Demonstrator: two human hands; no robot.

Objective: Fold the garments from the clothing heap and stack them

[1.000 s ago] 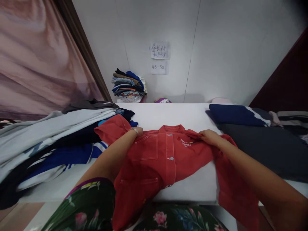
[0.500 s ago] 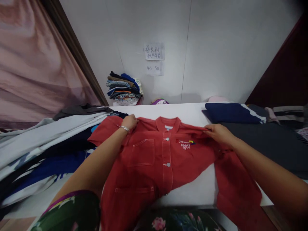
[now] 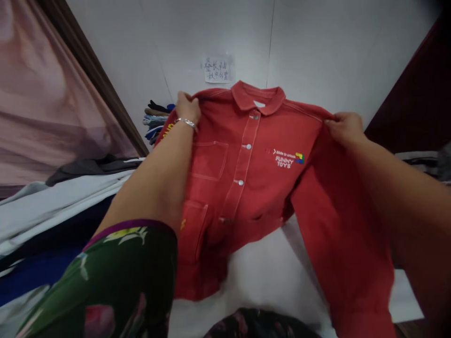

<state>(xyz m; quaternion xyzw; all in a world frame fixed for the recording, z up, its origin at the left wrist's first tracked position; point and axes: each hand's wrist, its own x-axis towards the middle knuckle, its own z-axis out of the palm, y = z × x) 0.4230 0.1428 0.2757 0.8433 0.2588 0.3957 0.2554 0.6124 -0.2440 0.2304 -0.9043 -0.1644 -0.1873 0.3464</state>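
A red button-up jacket (image 3: 260, 188) with white stitching, silver buttons and a "FUNNY TOYS" print hangs stretched in the air in front of me, collar up and front side facing me. My left hand (image 3: 187, 109), with a silver bracelet at the wrist, is closed on the shoulder at the left. At the right, my right hand (image 3: 347, 127) pinches the other shoulder. One sleeve drops down below my right hand. Behind my left forearm, part of the jacket's left side is hidden.
Below the jacket is a white table (image 3: 260, 277). Spread garments (image 3: 70, 202) in white, navy and grey lie at the left. A folded clothes stack (image 3: 155, 119) stands by the wall, partly covered. A handwritten paper (image 3: 218, 69) is on the wall; a pink curtain (image 3: 52, 94) hangs left.
Both hands have raised the jacket by its shoulders, up off the table and toward the wall. It now covers the lower paper and much of the folded stack.
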